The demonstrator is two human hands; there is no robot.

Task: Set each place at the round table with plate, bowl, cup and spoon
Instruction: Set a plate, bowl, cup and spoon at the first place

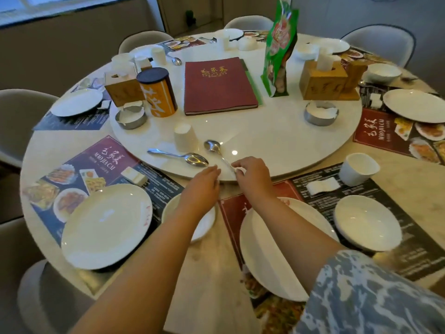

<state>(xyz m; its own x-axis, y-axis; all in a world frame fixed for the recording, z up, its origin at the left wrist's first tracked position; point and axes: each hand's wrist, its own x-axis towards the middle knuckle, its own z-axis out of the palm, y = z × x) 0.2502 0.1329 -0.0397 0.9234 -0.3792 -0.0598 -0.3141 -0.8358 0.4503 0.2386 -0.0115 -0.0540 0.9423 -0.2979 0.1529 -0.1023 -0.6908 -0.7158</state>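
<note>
Two spoons lie on the turntable's (277, 143) near edge: the left spoon (179, 157) lies free, and the left hand (204, 183) reaches toward it with straight fingers. The right hand (252, 173) pinches the right spoon's (215, 149) handle. One upturned cup (185, 137) stands behind. An arm half hides the near bowl (204, 219).

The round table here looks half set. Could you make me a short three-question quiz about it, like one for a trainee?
1. True or false: the right hand pinches the handle of a shiny metal spoon lying on the white turntable.
2. What stands upside down just beyond the two spoons: (a) a white cup, (b) a steel ashtray, (c) an orange canister?
3. Fill in: the dark red book lies on the ____.

Key
1. True; the left hand reaches beside it, fingers straight.
2. (a), the upside-down white cup.
3. Turntable.
</note>
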